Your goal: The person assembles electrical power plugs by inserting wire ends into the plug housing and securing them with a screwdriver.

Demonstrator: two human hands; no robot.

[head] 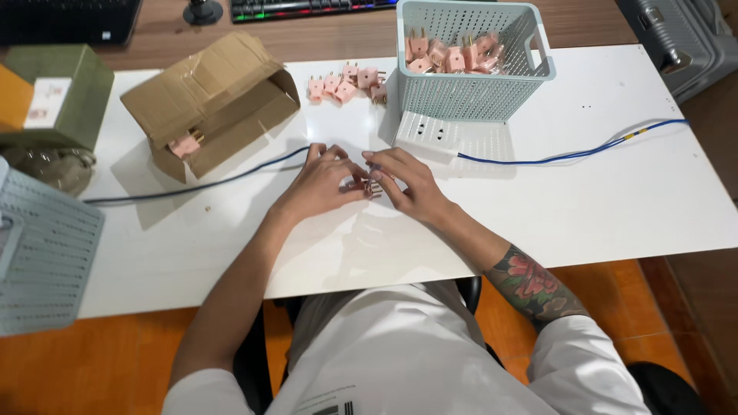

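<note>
1. We are holding a small pink plastic plug with metal pins [372, 185] between both hands, just above the white tabletop [600, 207], so the fingertips of each can work on it from either side.
2. Our left hand [319, 184] is pinching the plug's left end, fingers curled around it; our right hand [407, 183] is gripping the other end from above.
3. Just beyond the right hand, a white perforated power strip [446, 138] is lying flat, its blue cable [569, 155] trailing off to the right, close enough for a short reach.
4. Farther beyond it, a pale blue slotted plastic basket [469, 96] is holding more pink plugs.
5. Beyond the left hand, a loose cluster of pink plugs [346, 83] is lying within reach, and an open brown cardboard box [207, 100] is tipped on its side, mouth toward us.
</note>
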